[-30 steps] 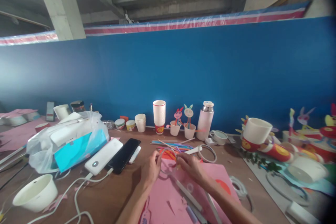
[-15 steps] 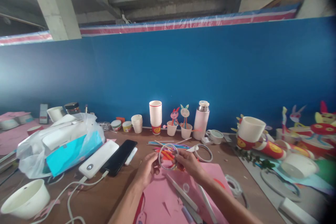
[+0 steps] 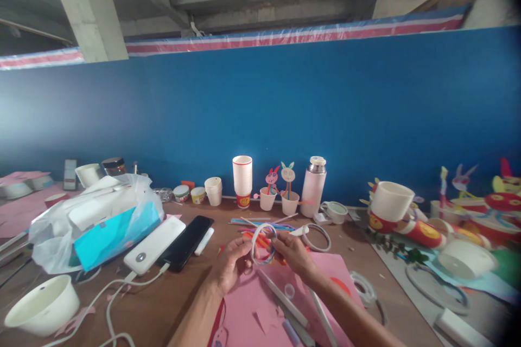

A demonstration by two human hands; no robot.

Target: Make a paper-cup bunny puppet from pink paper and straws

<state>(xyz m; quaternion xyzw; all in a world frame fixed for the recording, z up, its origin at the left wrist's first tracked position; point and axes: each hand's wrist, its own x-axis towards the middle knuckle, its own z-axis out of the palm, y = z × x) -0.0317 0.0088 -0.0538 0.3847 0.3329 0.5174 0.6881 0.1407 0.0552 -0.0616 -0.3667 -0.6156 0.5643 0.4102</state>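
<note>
Above pink paper (image 3: 240,314), a thin white ring (image 3: 255,236) is held upright between my two hands. My left hand (image 3: 233,265) has its fingers closed on the ring's left side. The fingers of my right hand (image 3: 293,252) pinch its right side. What the ring is made of I cannot make out. Behind it lie orange strips (image 3: 266,244), partly hidden by the hands. Below the hands a long white strip (image 3: 285,297) crosses the paper, with a small clear ring (image 3: 289,290) beside it.
Behind the hands stand a paper cup stack (image 3: 242,179), two cup figures (image 3: 267,198) and a pink thermos (image 3: 314,187). A phone (image 3: 189,241), a power bank (image 3: 154,244) and a plastic bag (image 3: 52,227) lie left. Cups and craft figures crowd the right, near a tape roll (image 3: 363,288).
The ring has turned and looks narrower, its left side now showing more of its band. My left hand has come slightly closer to my right. The view has shifted slightly.
</note>
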